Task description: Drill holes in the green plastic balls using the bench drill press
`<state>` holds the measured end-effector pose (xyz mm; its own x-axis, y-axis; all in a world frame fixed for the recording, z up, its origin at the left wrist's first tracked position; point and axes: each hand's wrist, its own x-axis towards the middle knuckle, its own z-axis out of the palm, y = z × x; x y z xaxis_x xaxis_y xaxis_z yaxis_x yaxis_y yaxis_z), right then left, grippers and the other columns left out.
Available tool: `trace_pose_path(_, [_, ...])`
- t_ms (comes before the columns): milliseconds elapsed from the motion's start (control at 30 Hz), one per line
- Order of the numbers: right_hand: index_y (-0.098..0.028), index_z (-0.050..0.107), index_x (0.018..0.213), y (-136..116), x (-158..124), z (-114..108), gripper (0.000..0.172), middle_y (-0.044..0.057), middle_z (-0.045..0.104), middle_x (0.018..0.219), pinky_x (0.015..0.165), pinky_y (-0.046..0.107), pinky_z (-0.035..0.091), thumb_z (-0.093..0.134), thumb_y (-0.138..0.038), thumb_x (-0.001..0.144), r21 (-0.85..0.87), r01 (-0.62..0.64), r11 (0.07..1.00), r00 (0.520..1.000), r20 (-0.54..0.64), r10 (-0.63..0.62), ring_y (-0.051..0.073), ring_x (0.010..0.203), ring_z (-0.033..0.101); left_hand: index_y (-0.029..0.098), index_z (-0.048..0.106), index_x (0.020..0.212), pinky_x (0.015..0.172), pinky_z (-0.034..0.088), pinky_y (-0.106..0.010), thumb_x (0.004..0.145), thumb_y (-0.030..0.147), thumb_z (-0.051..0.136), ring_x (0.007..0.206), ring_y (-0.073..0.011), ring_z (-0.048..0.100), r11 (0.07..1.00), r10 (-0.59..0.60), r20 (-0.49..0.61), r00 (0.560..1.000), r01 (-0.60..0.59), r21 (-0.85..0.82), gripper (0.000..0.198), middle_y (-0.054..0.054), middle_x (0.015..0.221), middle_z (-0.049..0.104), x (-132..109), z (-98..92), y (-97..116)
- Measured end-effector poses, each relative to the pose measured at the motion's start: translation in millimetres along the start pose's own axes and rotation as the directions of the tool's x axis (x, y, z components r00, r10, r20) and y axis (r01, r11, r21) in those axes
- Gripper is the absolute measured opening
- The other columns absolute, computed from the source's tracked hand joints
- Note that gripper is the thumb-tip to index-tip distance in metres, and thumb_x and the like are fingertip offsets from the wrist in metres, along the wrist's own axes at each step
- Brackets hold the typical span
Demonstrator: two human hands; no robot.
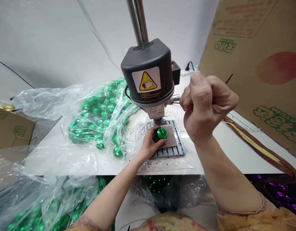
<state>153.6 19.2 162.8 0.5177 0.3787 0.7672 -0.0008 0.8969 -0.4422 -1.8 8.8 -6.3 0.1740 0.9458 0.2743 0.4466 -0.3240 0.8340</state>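
A small drill press [148,57] with a dark motor housing and a yellow warning label stands in front of me. Under its chuck, my left hand [150,143] grips a shiny green ball [161,132], with a black piece against the ball's left side. The ball is over a brownish board [172,139] on the slotted metal base [182,150]. My right hand [205,102] is closed in a fist around the press's feed lever [229,78], whose tip sticks out beyond the knuckles. The drill tip is hidden from me.
Clear plastic with many green balls [97,118] lies left of the press. More bagged green balls [66,221] are below the table [49,141]. A large cardboard box [253,70] stands at right, near brown and yellow straps [263,149]. Dark shavings surround the base.
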Motion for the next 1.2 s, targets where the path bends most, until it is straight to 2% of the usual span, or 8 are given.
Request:
trace_pose_path(100, [-0.020, 0.029, 0.053, 6, -9, -3, 0.050, -0.007, 0.029, 0.045, 0.044, 0.027, 0.024, 0.059, -0.027, 0.093, 0.007, 0.060, 0.998, 0.998, -0.020, -0.060, 0.004, 0.041, 0.027, 0.022, 0.058, 0.123, 0.104, 0.048, -0.047, 0.076, 0.030, 0.082, 0.117, -0.0300, 0.062, 1.000, 0.006, 0.006, 1.000, -0.006, -0.025, 0.054, -0.010, 0.124, 0.066, 0, 0.2, 1])
trace_pose_path(267, [-0.019, 0.033, 0.051, 10, -17, -7, 0.049, -0.007, 0.027, 0.044, 0.044, 0.029, 0.020, 0.061, -0.026, 0.091, 0.047, 0.125, 0.991, 0.991, -0.056, -0.122, 0.004, 0.039, 0.027, 0.022, 0.058, 0.123, 0.104, 0.047, -0.047, 0.076, 0.031, 0.082, 0.116, -0.0300, 0.061, 1.000, 0.008, 0.002, 1.000, -0.008, -0.026, 0.053, -0.010, 0.123, 0.066, -1, 0.4, 2])
trace_pose_path(500, [-0.018, 0.024, 0.052, 15, -21, -13, 0.053, -0.007, 0.025, 0.045, 0.043, 0.027, 0.018, 0.062, -0.022, 0.089, 0.080, 0.126, 0.989, 0.992, -0.042, -0.123, 0.003, 0.039, 0.024, 0.021, 0.057, 0.124, 0.104, 0.046, -0.046, 0.077, 0.031, 0.082, 0.117, -0.0294, 0.061, 0.999, 0.008, 0.006, 1.000, -0.008, -0.043, 0.054, -0.010, 0.124, 0.065, -2, 1.1, -1])
trace_pose_path(700, [-0.017, 0.023, 0.051, 18, -26, -18, 0.053, -0.006, 0.027, 0.046, 0.042, 0.027, 0.018, 0.061, -0.019, 0.087, 0.038, 0.150, 0.988, 0.989, -0.019, -0.149, 0.003, 0.040, 0.024, 0.022, 0.057, 0.124, 0.104, 0.046, -0.046, 0.077, 0.031, 0.082, 0.117, -0.0298, 0.061, 0.999, 0.001, 0.000, 1.000, -0.001, -0.044, 0.054, -0.010, 0.123, 0.064, -2, 1.6, -2])
trace_pose_path(867, [-0.018, 0.023, 0.052, 22, -29, -21, 0.051, -0.007, 0.025, 0.047, 0.041, 0.026, 0.019, 0.060, -0.018, 0.087, 0.083, 0.198, 0.977, 0.980, 0.003, -0.198, 0.003, 0.040, 0.025, 0.021, 0.057, 0.124, 0.103, 0.047, -0.046, 0.077, 0.031, 0.082, 0.115, -0.0293, 0.061, 0.999, 0.003, 0.004, 1.000, -0.003, -0.043, 0.054, -0.010, 0.122, 0.064, -2, 1.8, -2])
trace_pose_path(1000, [-0.018, 0.021, 0.055, 25, -30, -24, 0.049, -0.008, 0.026, 0.047, 0.041, 0.026, 0.019, 0.059, -0.011, 0.085, 0.085, 0.247, 0.965, 0.968, 0.026, -0.250, 0.003, 0.039, 0.025, 0.022, 0.058, 0.123, 0.102, 0.048, -0.045, 0.077, 0.031, 0.083, 0.114, -0.0292, 0.062, 1.000, -0.002, -0.008, 1.000, 0.002, -0.027, 0.054, -0.009, 0.120, 0.064, -2, 1.8, -1])
trace_pose_path(1200, [-0.018, 0.020, 0.056, 27, -34, -30, 0.047, -0.008, 0.028, 0.047, 0.042, 0.026, 0.022, 0.056, -0.010, 0.085, 0.104, 0.265, 0.959, 0.960, 0.066, -0.273, 0.003, 0.040, 0.029, 0.022, 0.057, 0.124, 0.102, 0.048, -0.045, 0.077, 0.032, 0.083, 0.114, -0.0290, 0.061, 0.999, 0.013, -0.001, 1.000, -0.013, -0.033, 0.055, -0.010, 0.121, 0.064, -3, 1.3, -1])
